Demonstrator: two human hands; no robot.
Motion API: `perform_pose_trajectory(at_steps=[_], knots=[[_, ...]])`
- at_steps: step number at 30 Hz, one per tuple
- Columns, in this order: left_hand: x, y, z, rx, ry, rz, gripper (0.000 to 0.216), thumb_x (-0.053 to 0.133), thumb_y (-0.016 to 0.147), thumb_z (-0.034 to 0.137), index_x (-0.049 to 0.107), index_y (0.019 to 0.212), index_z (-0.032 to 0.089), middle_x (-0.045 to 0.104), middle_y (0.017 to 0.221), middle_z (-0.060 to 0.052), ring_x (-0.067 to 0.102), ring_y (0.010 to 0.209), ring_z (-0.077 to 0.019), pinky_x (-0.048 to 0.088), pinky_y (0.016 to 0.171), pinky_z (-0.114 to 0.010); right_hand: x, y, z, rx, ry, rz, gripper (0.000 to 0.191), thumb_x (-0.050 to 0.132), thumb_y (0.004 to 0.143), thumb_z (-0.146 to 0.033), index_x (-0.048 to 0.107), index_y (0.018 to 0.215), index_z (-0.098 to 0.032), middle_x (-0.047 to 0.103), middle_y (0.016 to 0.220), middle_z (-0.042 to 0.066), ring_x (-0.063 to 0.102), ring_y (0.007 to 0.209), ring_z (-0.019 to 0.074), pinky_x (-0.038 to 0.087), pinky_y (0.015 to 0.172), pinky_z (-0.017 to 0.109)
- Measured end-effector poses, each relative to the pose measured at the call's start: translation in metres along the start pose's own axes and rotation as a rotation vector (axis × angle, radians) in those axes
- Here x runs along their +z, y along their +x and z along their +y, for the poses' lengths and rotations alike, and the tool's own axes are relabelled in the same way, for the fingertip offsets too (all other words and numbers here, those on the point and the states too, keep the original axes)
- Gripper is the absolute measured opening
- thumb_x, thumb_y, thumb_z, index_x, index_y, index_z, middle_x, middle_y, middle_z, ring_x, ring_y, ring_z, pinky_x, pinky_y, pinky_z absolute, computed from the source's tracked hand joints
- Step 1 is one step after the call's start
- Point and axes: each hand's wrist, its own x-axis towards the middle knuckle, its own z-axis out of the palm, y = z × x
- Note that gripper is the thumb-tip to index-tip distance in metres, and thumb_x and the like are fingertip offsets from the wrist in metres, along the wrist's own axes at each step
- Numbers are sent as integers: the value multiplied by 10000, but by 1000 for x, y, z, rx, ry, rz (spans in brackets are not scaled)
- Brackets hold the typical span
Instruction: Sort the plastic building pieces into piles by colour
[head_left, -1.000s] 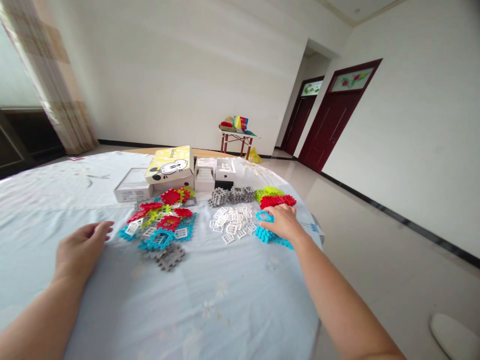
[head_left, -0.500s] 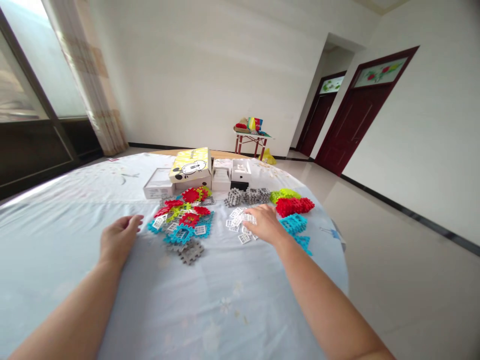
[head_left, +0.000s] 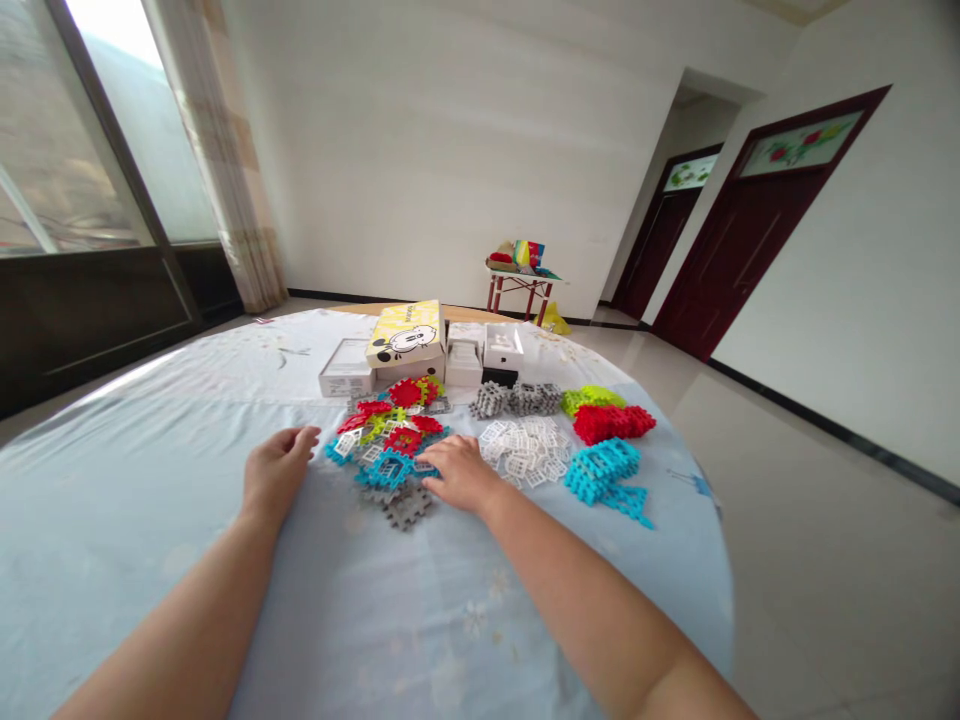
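Observation:
My right hand (head_left: 459, 474) is at the right edge of a mixed pile of plastic building pieces. Its fingertips and thumb close on a white window piece (head_left: 424, 465), partly hidden by the fingers. Beside it lie a blue notched piece (head_left: 390, 468), a red piece (head_left: 403, 441) and grey pieces (head_left: 409, 508). Left of the pile, my left hand (head_left: 279, 470) rests on the cloth, fingers loosely curled and slightly apart, with nothing visible in them. Right of my right hand lies a spread of white window pieces (head_left: 527, 450).
Sorted groups of grey (head_left: 517, 399), lime green (head_left: 592, 400), red (head_left: 615, 424) and blue pieces (head_left: 602, 468) stand at the right. Behind are a yellow cartoon box (head_left: 407, 335) and white boxes (head_left: 347, 370). A patterned cloth (head_left: 360, 620) covers the round table.
My right hand has moved left from the white window pieces to the mixed pile, uncovering the white and blue groups. My left hand stays beside the pile. The camera view has shifted left.

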Motion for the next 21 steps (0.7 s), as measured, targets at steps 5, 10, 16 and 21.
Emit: perform_pose_trajectory(at_steps=[5, 10, 16, 21], knots=[[-1, 0, 0, 1, -2, -6, 382, 498, 673, 450, 667, 826, 143, 660, 686, -53, 580, 638, -181, 428, 630, -269, 0, -5, -1, -17, 6, 29, 206, 622, 747, -306, 641, 949, -267, 663, 956, -4, 483, 985, 191, 271, 850, 348], [-2, -1, 2, 3, -9, -7, 394, 509, 663, 453, 665, 834, 134, 661, 698, -63, 578, 630, -176, 433, 629, -271, -5, -8, -3, -13, 53, 46, 155, 564, 785, -279, 661, 905, -263, 673, 902, -9, 501, 959, 177, 270, 852, 334], [1, -1, -1, 2, -19, 28, 387, 487, 668, 455, 660, 820, 144, 652, 669, -43, 574, 606, -171, 447, 623, -274, -41, -9, 21, 209, -35, 270, 194, 487, 818, -254, 665, 895, -251, 667, 856, 16, 515, 924, 176, 276, 854, 322], [3, 2, -5, 7, -26, 32, 360, 493, 671, 452, 660, 796, 158, 648, 666, -30, 580, 615, -166, 438, 612, -260, -68, -18, 54, 440, -168, 355, 205, 511, 790, -253, 654, 937, -240, 665, 879, 41, 496, 952, 217, 283, 849, 348]])
